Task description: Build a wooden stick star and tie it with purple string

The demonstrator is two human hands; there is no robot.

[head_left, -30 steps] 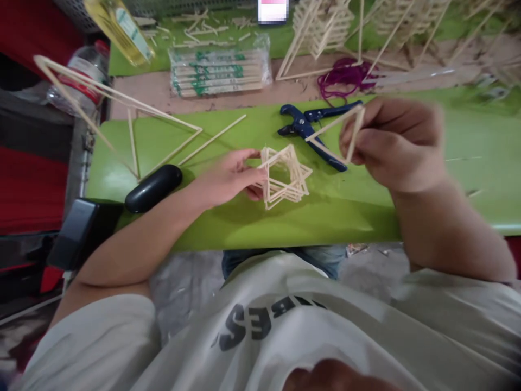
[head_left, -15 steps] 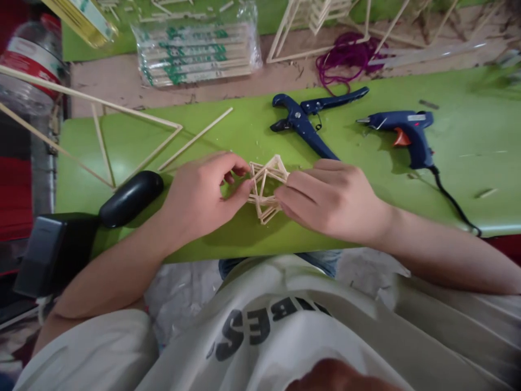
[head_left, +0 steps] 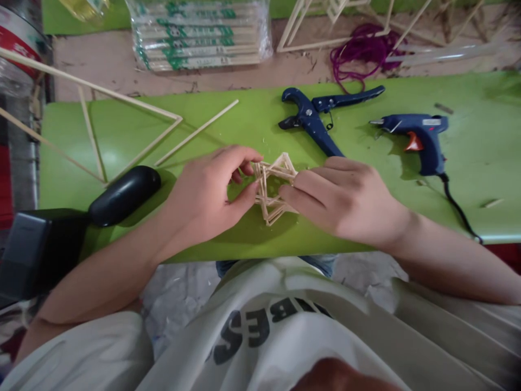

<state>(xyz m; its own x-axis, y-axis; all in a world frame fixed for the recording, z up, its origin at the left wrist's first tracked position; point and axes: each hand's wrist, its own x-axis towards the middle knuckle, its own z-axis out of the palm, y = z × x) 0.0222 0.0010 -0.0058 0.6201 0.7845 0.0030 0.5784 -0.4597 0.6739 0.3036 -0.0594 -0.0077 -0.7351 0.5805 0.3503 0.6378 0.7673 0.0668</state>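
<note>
Stick star (head_left: 264, 190), bagged sticks (head_left: 199, 42) beyond

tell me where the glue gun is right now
In the head view, the blue glue gun lies on the green table at right, ahead of the right hand, with the blue cutter to its left.

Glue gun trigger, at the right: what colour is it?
The trigger is orange-red, against the blue glue gun; it shows best in the head view.
</note>
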